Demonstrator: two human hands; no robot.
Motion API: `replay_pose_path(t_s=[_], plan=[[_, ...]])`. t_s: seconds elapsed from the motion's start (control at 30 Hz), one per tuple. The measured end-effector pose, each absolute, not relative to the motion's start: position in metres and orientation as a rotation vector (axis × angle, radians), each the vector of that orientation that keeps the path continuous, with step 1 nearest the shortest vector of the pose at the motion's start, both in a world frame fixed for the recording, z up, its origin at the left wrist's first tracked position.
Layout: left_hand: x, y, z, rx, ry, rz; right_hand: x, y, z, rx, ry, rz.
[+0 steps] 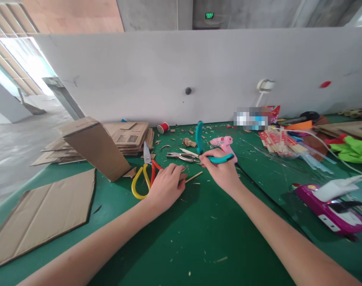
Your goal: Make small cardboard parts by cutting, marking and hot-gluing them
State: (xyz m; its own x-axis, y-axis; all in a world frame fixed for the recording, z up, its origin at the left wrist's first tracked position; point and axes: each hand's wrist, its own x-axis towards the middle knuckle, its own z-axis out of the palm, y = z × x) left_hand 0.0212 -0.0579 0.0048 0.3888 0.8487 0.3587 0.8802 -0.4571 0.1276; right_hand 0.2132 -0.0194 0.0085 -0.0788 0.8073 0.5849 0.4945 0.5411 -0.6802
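My right hand (221, 169) is closed on teal-handled pliers (221, 159), their two handles spread wide, one upright and one pointing right. My fingers partly hide their head. My left hand (167, 186) is low over the table, its fingers bent down around a thin wooden stick (194, 176), whose free end points right. Small brown scraps show by these fingers. Just left of that hand are scissors (142, 182) with yellow and red handles. Silver pliers (181, 156) lie between and beyond the hands. A pink glue gun (224, 142) rests behind my right hand.
On the left stand a folded cardboard piece (94, 145), a flat sheet (49, 210) and stacked cardboard (130, 139). A red thread spool (163, 127) sits near the white partition (139, 79). Rightward are a purple power strip (330, 210), wrapped sticks (277, 142) and green fabric (353, 149).
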Motion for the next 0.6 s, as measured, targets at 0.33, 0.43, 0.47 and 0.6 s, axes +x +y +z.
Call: replay_pose_path(t_s=[0.33, 0.43, 0.47, 0.6], plan=[[-0.068, -0.020, 0.090, -2.513, -1.894, -1.120, 0.191, -0.004, 0.042, -1.535, -2.319, -0.284], [-0.072, -0.016, 0.077, -2.553, -2.161, -0.753, 0.172, 0.010, 0.038, -1.637, -2.221, -0.240], [-0.070, -0.017, 0.071, -2.475, -2.219, -0.514, 0.165, 0.015, 0.035, -1.663, -2.201, -0.222], [-0.058, -0.019, 0.050, -2.199, -2.170, -0.154, 0.142, 0.026, 0.028, -1.737, -2.214, -0.068]])
